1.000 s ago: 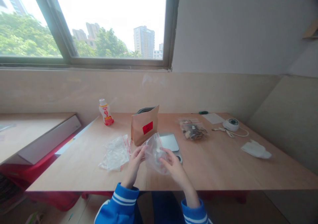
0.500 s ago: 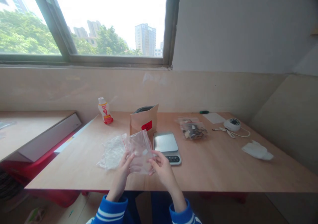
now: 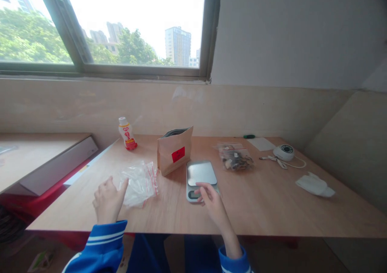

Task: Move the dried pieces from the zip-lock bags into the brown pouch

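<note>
- A light-wood tabletop (image 3: 272, 212) runs along a beige wall beneath a window (image 3: 133, 27), with trees and tower blocks outside.
- The clear zip bag (image 3: 139, 184), with red-striped edges, lies flat and crumpled just right of the left hand (image 3: 107, 198). Its fingers (image 3: 116, 183) are loosely spread and slightly curled, pinching nothing, their tips just beside the bag; whether they touch it is hard to tell.
- The digital kitchen scale (image 3: 201, 178) lies under the fingers (image 3: 203, 189) of the right hand (image 3: 212, 205). They are loosely extended over its lower edge, holding nothing; whether they touch it cannot be told.
- Beyond the left fingers, past the bag, a plastic drink bottle (image 3: 127, 134) stands upright.
- Beyond the right fingers, a kraft paper pouch (image 3: 174, 152) with a red label stands open-topped, just left of the scale's far end.
- Right of those fingers lies a zip bag of dark dried pieces (image 3: 236, 159), then a white sheet of paper (image 3: 261, 144) and a round white device with a cable (image 3: 283, 152).
- Farther right, near the tabletop's edge, lies a crumpled white tissue (image 3: 314, 185).
- Blue striped sleeves (image 3: 99, 244) cover both forearms' lower ends.
</note>
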Motion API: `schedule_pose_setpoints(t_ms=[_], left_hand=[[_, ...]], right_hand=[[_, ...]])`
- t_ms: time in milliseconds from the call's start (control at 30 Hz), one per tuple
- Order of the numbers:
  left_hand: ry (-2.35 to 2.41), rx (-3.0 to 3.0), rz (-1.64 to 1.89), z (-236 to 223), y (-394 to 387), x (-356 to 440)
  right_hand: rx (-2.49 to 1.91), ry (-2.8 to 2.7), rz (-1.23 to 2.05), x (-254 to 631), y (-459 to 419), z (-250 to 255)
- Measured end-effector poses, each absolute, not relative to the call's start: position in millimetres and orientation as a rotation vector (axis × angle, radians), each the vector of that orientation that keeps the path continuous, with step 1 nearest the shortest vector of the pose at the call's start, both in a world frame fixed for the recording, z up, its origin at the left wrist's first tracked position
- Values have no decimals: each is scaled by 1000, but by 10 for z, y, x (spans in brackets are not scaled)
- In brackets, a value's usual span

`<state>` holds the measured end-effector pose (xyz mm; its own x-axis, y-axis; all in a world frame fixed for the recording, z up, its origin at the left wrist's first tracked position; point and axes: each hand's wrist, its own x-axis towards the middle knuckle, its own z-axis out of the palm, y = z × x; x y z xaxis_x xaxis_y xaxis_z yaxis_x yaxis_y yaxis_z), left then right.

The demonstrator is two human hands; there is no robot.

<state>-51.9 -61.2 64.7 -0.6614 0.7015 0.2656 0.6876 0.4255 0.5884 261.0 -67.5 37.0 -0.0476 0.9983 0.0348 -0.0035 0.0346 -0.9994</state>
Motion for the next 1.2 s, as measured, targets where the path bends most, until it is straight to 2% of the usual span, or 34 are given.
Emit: schedule_pose_setpoints(t_ms=[100,200,333,433,567,667,867,1033,1200], left_hand=[[2784,1507,1066,570,-679,-330],[2678,1780,960,402,-715,-144],[2458,1941,572,95,-652,-114],[2361,1919,421,-46,-554,-262],[2202,1989,451,-26,-452,-499],[2189,2054,614,57,-453,-565],[2058,1963,1230,334,-598,-294],[1715,1746,1350,589,-755,179],[1427,1508,1377,718,-863,714]], right_hand=[[-1243,-1280,1053,2796,-627,317],[-1351,-1396,674,3053,-456,239],[-1612,-1534,121,3480,0,142],[-1860,-1627,-56,3749,334,96],[-2022,-1707,-201,3944,537,72],[-2014,-1692,-267,4027,544,118],[-1812,-1579,-181,4168,454,446],[-1694,-1399,-138,4138,288,824],[-1390,-1133,-3,3740,-218,1234]])
